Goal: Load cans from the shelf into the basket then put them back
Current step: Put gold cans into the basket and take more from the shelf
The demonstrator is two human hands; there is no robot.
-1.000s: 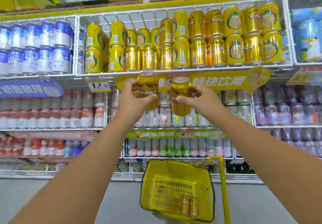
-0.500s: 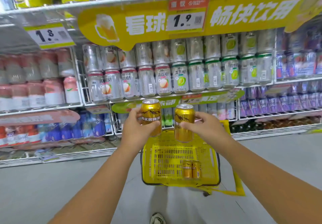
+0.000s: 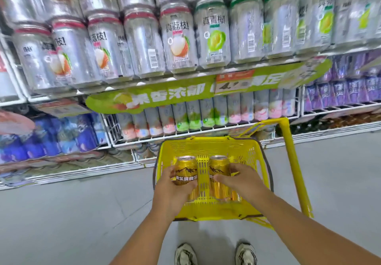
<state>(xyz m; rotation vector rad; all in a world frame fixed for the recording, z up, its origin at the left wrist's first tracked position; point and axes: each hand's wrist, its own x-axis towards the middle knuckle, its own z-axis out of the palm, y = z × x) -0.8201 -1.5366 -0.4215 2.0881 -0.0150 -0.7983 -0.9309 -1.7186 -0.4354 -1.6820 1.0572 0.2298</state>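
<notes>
My left hand (image 3: 171, 188) grips a gold can (image 3: 185, 170) with a mountain logo, held upright over the yellow basket (image 3: 206, 145). Beside it my right hand (image 3: 243, 180) grips a second gold can (image 3: 219, 174), also upright and lower into the basket. Both cans sit inside the basket's rim, a little apart. More gold cans (image 3: 235, 195) show at the basket's bottom, partly hidden behind my hands. The basket stands on the grey floor with its yellow handle (image 3: 288, 151) raised at the right.
Wire shelves (image 3: 206, 132) full of silver, pastel, blue and purple cans rise right behind the basket. A green shelf banner (image 3: 169, 97) hangs above it. My two shoes (image 3: 185, 254) stand on the grey floor just in front of the basket.
Both hands have come down from shelf height with the two gold cans, into the basket's opening. The view has tilted down, and the basket is now much closer.
</notes>
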